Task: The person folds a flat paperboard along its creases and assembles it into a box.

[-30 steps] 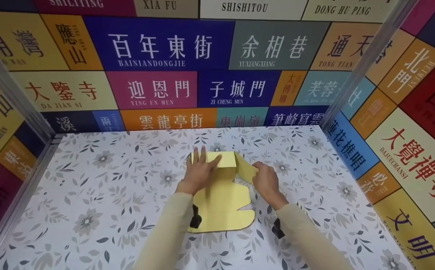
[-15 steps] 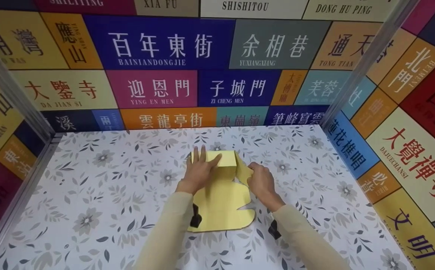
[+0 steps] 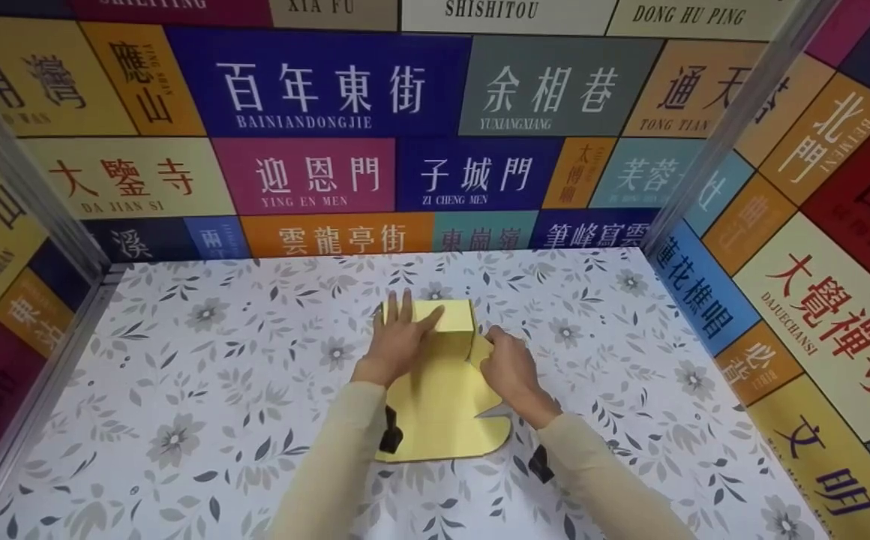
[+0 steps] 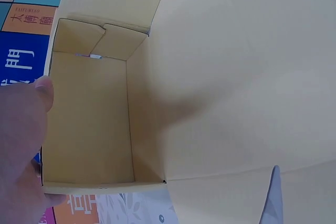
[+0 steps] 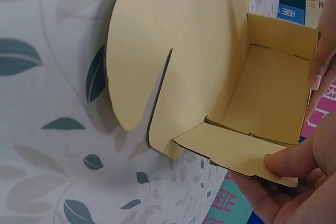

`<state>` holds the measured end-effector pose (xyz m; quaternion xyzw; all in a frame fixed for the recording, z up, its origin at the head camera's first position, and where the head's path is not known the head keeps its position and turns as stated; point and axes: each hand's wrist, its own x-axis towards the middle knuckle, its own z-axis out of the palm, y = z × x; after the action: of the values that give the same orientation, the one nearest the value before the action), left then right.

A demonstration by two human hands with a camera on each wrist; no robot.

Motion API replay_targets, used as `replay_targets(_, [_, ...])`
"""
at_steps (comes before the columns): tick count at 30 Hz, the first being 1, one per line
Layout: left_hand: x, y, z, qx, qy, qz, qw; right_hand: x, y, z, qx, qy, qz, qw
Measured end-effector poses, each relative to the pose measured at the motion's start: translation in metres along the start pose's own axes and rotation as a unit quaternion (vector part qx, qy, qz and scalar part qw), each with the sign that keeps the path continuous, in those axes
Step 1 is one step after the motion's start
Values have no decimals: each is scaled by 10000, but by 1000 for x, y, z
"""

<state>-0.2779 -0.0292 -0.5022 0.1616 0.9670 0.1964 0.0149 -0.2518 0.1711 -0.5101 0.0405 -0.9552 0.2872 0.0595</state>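
Note:
A partly folded yellow cardboard box lies on the patterned table, its lid panel spread toward me. At its far end stands a small open compartment with raised walls. My left hand rests over that end with straight, spread fingers, the thumb across the bright outer panel. In the left wrist view its thumb tip lies at the compartment's rim. On the right, my right hand pinches a side flap, thumb on its inner face and curled fingers behind. The flap's far corner is hidden by this hand.
Rounded tabs and a slit edge the lid panel's right side. Leaf-patterned white cover surrounds the box. Colourful panels with printed characters stand behind and at both sides. Black wrist mounts hang by the sleeves.
My right hand has moved left, swinging the side flap inward toward the compartment. My left hand has stayed in place on the box's far end.

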Motion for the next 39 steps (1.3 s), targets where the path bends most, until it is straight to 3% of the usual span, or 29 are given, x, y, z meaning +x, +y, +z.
replay_targets(11, [1, -1, -1, 279, 167, 251, 9992, -1, -10, 1, 92, -295, 69, 9995])
replay_targets(19, [1, 0, -3, 416, 242, 283, 9984, -8, -17, 9, -653, -314, -366, 9967])
replay_targets(24, [1, 0, -1, 359, 168, 233, 9989, -8, -13, 10, -173, -403, -514, 9977])
replay_targets(35, [3, -1, -2, 107, 89, 138, 9998, 5, 4, 18, 989, 685, -682, 9904])
replay_targets(39, [3, -2, -5, -11, -42, 105, 9999, 11, 1, 19, 1098, 750, -485, 9899])
